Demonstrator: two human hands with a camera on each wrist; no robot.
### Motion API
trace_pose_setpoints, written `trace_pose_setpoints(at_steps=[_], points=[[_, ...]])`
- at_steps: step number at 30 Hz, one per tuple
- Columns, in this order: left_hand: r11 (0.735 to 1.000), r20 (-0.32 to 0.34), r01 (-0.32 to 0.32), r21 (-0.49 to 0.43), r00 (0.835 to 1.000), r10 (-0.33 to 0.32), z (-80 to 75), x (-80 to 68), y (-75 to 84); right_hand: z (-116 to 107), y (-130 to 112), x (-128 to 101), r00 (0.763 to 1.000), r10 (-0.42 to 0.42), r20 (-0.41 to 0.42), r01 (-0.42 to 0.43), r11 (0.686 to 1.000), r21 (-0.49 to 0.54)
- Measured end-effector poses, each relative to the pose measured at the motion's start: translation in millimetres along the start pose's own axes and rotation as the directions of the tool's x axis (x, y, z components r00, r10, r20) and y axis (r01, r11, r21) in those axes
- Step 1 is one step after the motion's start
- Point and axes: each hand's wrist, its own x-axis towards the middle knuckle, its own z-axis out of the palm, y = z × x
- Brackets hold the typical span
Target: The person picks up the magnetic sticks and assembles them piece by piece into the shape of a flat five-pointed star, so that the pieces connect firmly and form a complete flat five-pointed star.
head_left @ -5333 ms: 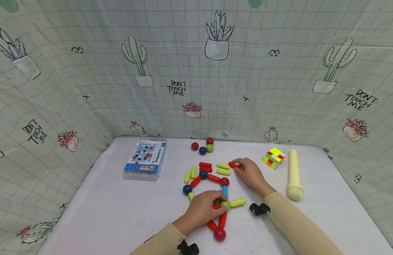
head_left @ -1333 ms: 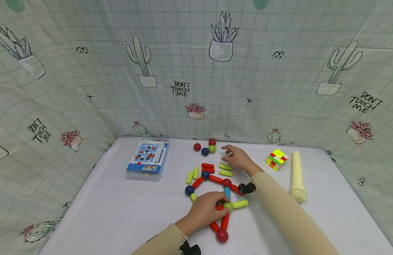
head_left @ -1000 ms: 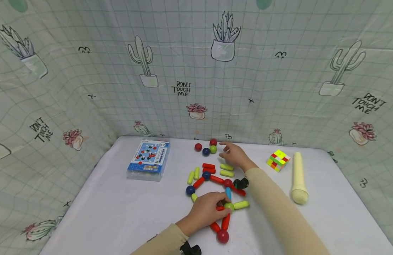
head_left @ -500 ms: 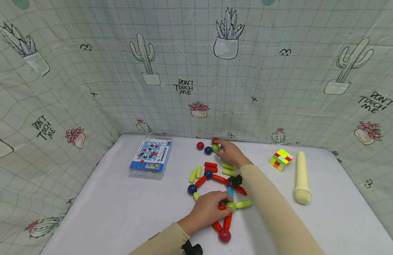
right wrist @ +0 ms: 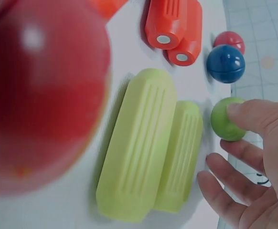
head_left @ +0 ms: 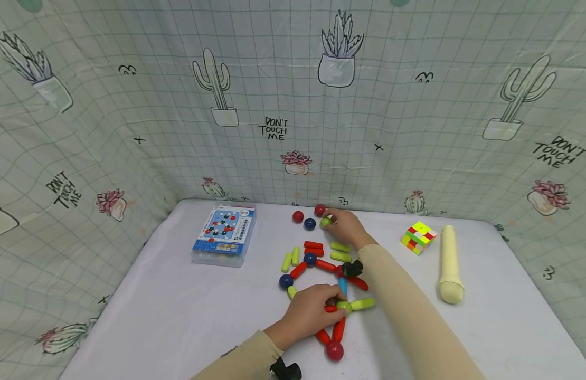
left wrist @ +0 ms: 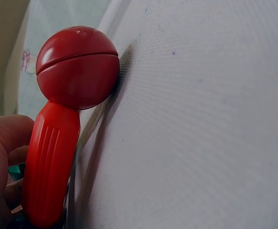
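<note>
My left hand pinches a green ball in a model of magnetic rods and balls lying on the table. Red, blue and light-green rods join its balls; part of the model is hidden under that hand. A red ball and red rod of it fill the left wrist view. Farther back, my right hand holds a loose green ball between thumb and index finger, the other fingers loosely bent. Beside that ball are a blue ball and two red balls, one of them just behind.
Loose light-green rods and red rods lie behind the model. A boxed set stands at back left. On the right are a puzzle cube and a pale yellow microphone-shaped object. A patterned cloth hangs behind the table.
The red rod my right hand held earlier now sits at the model's right-hand red ball. That hand has reached back, taken the loose green ball and shifted it slightly right. My left hand stays put.
</note>
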Motion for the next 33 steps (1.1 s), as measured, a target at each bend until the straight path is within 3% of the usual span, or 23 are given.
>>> trace_pose_setpoints(at_steps=[17,33], points=[[1.0,0.004,0.015,0.003,1.0,-0.015,-2.5,0.9,3.0,-14.0,11.4,-24.4,1.0,-0.026,0.011,0.025,0.998,0.064],[0.999,0.016,0.044,0.008,0.999,-0.044,1.7,2.1,1.7,-27.5,37.4,-92.5,0.998,-0.061,-0.017,0.062,0.993,0.099]])
